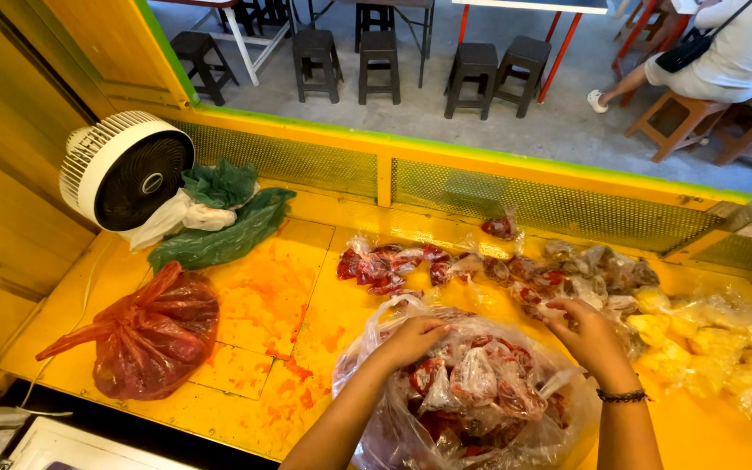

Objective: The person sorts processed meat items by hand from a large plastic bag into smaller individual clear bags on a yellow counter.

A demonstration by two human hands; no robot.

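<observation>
A large clear plastic bag [398,409] full of small packets of red food sits at the front of the yellow counter [258,305]. My left hand [411,339] rests on the bag's top, fingers curled on the plastic near its opening. My right hand [589,335], with a dark bead bracelet at the wrist, is at the bag's right rim, fingertips pinching a small clear packet with red contents [559,306]. More small red and brown packets [393,265] lie in a row behind the bag.
A tied red plastic bag [154,335] lies front left. A white fan [124,170] stands back left beside green bags [219,226] and a white bag. Yellow packets [707,348] lie on the right. Beyond the counter wall stand black stools [380,57], and a seated person [724,52].
</observation>
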